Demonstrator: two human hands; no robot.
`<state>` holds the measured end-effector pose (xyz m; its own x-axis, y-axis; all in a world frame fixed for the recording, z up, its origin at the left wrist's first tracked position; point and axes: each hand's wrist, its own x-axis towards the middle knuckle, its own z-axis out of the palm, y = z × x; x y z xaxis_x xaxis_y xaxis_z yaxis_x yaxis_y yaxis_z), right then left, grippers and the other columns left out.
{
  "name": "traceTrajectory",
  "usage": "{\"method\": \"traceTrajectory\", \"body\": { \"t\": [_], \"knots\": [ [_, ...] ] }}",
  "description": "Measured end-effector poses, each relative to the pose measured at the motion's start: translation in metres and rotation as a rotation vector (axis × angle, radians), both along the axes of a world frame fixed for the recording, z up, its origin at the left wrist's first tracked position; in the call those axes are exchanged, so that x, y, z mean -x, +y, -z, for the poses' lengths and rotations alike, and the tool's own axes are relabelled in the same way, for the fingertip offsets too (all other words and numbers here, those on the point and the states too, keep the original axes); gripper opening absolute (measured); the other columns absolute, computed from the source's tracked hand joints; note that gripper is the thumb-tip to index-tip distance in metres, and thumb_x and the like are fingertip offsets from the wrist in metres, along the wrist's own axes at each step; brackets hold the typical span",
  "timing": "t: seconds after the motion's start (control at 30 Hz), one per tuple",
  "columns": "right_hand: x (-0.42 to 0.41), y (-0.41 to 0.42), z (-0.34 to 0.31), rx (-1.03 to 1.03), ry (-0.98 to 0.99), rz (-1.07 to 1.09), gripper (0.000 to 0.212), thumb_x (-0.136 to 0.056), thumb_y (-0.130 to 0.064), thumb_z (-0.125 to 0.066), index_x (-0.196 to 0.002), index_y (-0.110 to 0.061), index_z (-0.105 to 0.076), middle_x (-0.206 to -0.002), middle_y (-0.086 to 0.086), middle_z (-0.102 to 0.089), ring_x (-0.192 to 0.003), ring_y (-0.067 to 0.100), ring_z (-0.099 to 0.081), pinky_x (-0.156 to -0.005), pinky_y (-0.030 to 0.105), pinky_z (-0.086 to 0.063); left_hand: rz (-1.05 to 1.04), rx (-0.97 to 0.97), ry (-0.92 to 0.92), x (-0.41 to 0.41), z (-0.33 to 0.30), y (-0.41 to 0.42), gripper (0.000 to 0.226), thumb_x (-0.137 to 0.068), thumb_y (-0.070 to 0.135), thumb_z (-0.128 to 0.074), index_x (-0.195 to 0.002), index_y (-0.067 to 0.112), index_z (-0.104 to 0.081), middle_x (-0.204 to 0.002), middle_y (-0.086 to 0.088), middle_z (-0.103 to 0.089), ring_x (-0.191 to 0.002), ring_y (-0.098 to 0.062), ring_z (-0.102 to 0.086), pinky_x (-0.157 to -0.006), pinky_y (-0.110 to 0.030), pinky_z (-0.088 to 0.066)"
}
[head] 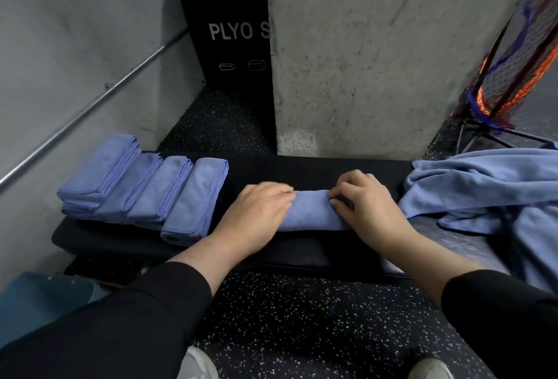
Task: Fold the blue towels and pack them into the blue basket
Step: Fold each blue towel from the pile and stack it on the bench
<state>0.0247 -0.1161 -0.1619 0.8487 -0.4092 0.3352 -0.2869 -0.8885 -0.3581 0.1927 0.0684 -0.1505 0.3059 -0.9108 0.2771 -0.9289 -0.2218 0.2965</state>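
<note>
towel (311, 212) ends hidden under both hands (259, 212)

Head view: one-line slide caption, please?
Both hands, left hand and right hand, fold a blue towel on the black bench.

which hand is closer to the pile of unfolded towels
Right. The right hand pinches the towel being folded just beside the unfolded pile; the left hand rests on that towel's far end.

Gym — plyo box (225, 31), speckled rubber floor (302, 318)
</note>
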Motion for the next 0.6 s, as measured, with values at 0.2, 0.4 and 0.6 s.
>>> {"method": "traceTrajectory", "body": {
  "t": [0.2,0.4,0.6],
  "knots": [
    [0.019,-0.005,0.004,-0.055,0.216,-0.094,0.07,-0.087,-0.072,-0.041,-0.146,-0.033,-0.047,-0.153,-0.023,-0.038,-0.142,0.003,-0.032,-0.105,0.033,-0.027,-0.022,-0.355,0.007,0.001,-0.001,0.003,0.086,-0.089,0.076,-0.033,-0.157,0.025,-0.026,-0.163,0.013,-0.026,-0.152,-0.004,-0.012,-0.124,-0.037,-0.011],
    [0.018,-0.009,0.001,-0.168,0.206,-0.073,0.064,-0.083,-0.042,-0.069,-0.142,-0.037,-0.043,-0.143,-0.02,-0.05,-0.133,0.004,-0.046,-0.108,0.034,-0.034,-0.07,-0.33,0.017,0.002,-0.003,-0.006,0.092,-0.085,0.072,-0.057,-0.157,0.026,-0.024,-0.158,0.009,-0.035,-0.148,-0.01,-0.025,-0.122,-0.035,-0.014],
    [0.006,-0.001,-0.029,-0.64,0.001,0.046,0.017,-0.091,-0.036,-0.068,-0.103,-0.023,-0.062,-0.091,-0.004,-0.073,-0.085,0.005,-0.066,-0.084,0.039,-0.054,-0.195,-0.095,0.584,0.004,-0.024,0.001,0.069,-0.08,0.054,-0.076,-0.14,0.038,-0.044,-0.129,0.013,-0.058,-0.118,-0.01,-0.056,-0.099,-0.026,-0.046]
  ]
}}
